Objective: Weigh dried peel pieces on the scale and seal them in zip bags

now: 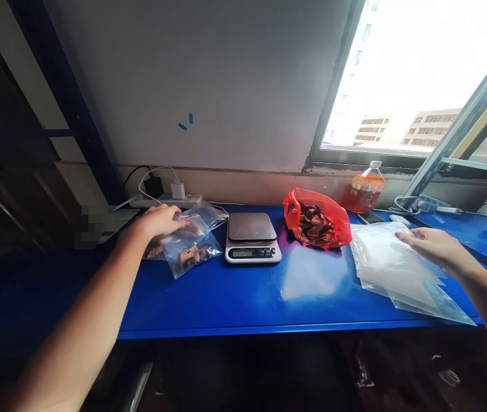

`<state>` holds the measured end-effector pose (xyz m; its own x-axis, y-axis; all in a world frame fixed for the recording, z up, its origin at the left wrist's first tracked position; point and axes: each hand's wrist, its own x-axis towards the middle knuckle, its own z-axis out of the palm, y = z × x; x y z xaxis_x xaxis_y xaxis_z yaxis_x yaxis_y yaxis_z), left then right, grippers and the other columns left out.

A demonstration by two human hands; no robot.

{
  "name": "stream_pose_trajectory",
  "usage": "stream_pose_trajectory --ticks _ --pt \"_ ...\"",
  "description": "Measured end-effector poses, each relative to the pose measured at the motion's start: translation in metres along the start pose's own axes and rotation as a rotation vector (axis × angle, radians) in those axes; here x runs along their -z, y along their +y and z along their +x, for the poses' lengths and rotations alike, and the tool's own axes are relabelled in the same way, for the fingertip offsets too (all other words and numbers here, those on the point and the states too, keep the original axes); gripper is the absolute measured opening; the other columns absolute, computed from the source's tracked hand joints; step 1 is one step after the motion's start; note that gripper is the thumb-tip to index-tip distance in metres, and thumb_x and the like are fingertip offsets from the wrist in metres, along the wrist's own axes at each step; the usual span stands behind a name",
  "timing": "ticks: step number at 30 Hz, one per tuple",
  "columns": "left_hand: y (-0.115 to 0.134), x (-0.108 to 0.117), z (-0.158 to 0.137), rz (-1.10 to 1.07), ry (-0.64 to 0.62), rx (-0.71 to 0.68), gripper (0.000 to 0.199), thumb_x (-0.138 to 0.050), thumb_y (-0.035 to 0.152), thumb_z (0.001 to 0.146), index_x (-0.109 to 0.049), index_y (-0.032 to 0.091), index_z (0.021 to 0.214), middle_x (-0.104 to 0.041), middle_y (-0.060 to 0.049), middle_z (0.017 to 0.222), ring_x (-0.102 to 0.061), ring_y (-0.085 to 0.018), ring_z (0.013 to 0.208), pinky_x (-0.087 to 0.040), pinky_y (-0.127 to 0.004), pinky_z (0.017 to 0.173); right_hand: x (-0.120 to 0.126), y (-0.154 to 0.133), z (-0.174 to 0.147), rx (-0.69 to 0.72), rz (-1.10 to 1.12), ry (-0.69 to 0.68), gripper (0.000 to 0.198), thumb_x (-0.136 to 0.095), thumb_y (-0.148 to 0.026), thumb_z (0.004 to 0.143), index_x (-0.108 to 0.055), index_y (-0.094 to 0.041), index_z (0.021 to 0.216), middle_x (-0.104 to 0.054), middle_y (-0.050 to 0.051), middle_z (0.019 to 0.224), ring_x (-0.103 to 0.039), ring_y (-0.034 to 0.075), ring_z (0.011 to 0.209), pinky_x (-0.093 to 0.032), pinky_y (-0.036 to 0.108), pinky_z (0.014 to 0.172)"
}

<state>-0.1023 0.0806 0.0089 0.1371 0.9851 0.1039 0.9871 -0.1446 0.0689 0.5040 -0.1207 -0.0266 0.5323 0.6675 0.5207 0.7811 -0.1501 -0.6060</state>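
On the left, my left hand (163, 221) lies palm down over clear plastic bags, its fingers stretched out and touching them. A filled zip bag (196, 254) with brown dried pieces lies just in front of it. At the right, my right hand (440, 247) pinches the edge of a clear plastic bag in a fanned stack of flat bags (376, 252). Between the hands stand a white digital kitchen scale (252, 229) with a bare metal plate and an open red plastic bag (340, 226) holding dark dried slices. The digits on the display are too small to read.
The blue table (243, 303) ends at a straight front edge. Behind the bags on the left is a power strip (191, 200) with a plugged-in white charger (178, 190). A bottle of orange drink (365, 189) stands under the window, near a dark phone (371, 218).
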Motion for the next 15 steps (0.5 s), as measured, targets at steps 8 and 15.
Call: stream_pose_trajectory --ticks 8,15 --pt "0.006 -0.004 -0.007 0.008 0.006 0.016 0.028 -0.063 0.041 0.076 -0.063 0.024 0.099 -0.071 -0.007 0.101 -0.064 -0.026 0.095 -0.045 -0.029 0.073 -0.054 -0.128 -0.029 0.555 0.081 0.569 0.047 -0.049 -0.003 0.057 -0.053 -0.021 0.100 -0.063 0.018 0.109 -0.058 0.030 0.112 -0.046 0.047 0.090" --pt "0.006 -0.005 -0.007 -0.006 0.052 -0.106 0.028 -0.064 0.031 0.078 -0.062 0.024 0.106 -0.067 -0.007 0.115 -0.060 -0.025 0.107 -0.045 -0.031 0.086 -0.131 -0.238 -0.100 1.018 0.459 0.058 0.036 -0.034 0.001 0.075 -0.049 -0.024 0.096 -0.057 0.010 0.125 -0.044 0.026 0.133 -0.046 0.055 0.100"
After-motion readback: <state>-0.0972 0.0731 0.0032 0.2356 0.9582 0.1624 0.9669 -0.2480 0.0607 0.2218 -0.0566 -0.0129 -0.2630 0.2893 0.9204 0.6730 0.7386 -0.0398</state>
